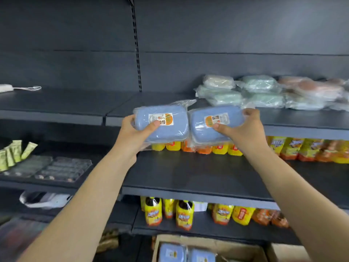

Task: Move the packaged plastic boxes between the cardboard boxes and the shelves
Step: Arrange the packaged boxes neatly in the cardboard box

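Forearms [90, 195] raised: left hand [132, 131] grips left blue box [162, 127], right hand [243, 129] grips right blue box [211, 123]; boxes touching, level with upper shelf [85, 104].

1. A shop is shown: dark shelves [188, 193] are hung on a slotted upright [137, 53].
2. Rows of yellow-labelled bottles [153, 212] are stocked.
3. Above, wrapped plastic boxes [226, 97] are stacked; a cardboard box [207, 240] is set below.

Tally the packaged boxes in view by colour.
Blue boxes: 4, left hand one, right hand one, cardboard box two
Beige box: 1
Green boxes: at least 3
Pink boxes: blurred, uncounted
Total: at least 8
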